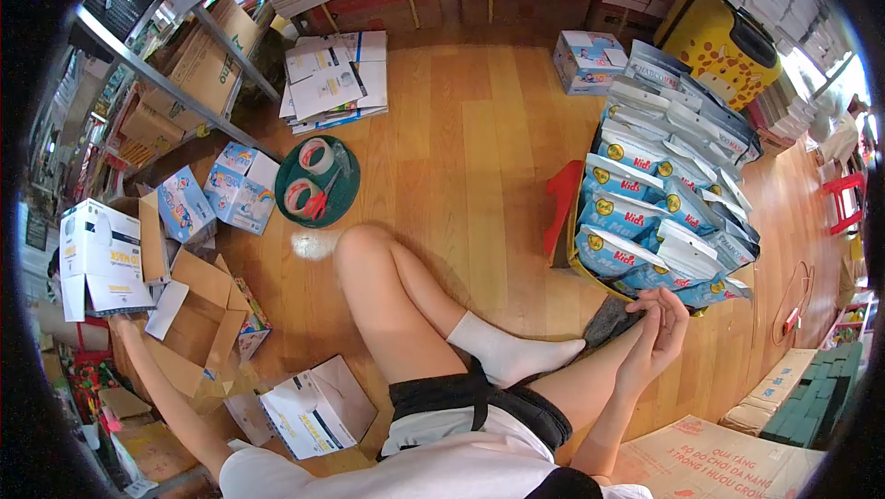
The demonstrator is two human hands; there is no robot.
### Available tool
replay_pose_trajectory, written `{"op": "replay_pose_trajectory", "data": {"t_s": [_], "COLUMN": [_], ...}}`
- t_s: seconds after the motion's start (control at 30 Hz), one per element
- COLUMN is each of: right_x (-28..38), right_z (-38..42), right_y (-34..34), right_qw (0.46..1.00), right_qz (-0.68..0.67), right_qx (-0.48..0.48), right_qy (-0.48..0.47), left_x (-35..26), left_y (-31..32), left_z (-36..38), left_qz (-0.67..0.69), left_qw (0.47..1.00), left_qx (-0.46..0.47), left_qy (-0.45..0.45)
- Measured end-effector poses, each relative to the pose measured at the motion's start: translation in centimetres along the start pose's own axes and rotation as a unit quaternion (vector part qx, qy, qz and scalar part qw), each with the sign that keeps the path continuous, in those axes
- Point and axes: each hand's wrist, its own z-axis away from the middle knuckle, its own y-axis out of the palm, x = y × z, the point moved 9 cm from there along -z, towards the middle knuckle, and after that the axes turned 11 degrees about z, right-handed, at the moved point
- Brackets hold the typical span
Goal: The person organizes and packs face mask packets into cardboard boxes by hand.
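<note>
My left arm reaches far out to the left, and my left hand [123,320] is at the lower edge of a white cardboard box [103,255] printed with mask lettering. The box seems held up, its flaps hanging down; most of the fingers are hidden behind it. Close by is an open brown carton [198,310]. My right hand [656,328] is raised over my right knee, fingers loosely bent, nothing in them. Just beyond it stands a box packed with blue Kids pouches [631,213] and grey-white pouches [728,139].
A green round tray [348,187] holds tape rolls [316,156] and red-handled scissors [318,204]. Blue-white boxes [241,187] stand left of it. Flattened white boxes [334,79] lie further back. Another white box [318,407] sits by my left hip. A yellow suitcase [714,42] stands back right.
</note>
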Motion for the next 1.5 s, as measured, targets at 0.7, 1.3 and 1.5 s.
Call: {"op": "replay_pose_trajectory", "data": {"t_s": [0.7,1.3,1.5], "right_x": [2.7,0.9,-7.3], "right_z": [4.8,8.1,12.7], "right_y": [10.1,14.9,16.8], "right_qw": [0.927,0.869,0.769], "right_qz": [0.09,0.104,0.238], "right_qx": [0.337,0.462,0.583], "right_qy": [-0.141,-0.143,-0.112], "left_x": [-20.2,-10.4,-22.8], "left_y": [11.6,11.1,11.1], "left_z": [34.2,44.1,49.3], "left_qz": [-0.158,-0.213,-0.037], "left_qw": [0.71,0.546,0.549], "left_qx": [0.52,0.683,0.76], "left_qy": [0.448,0.436,0.346]}}
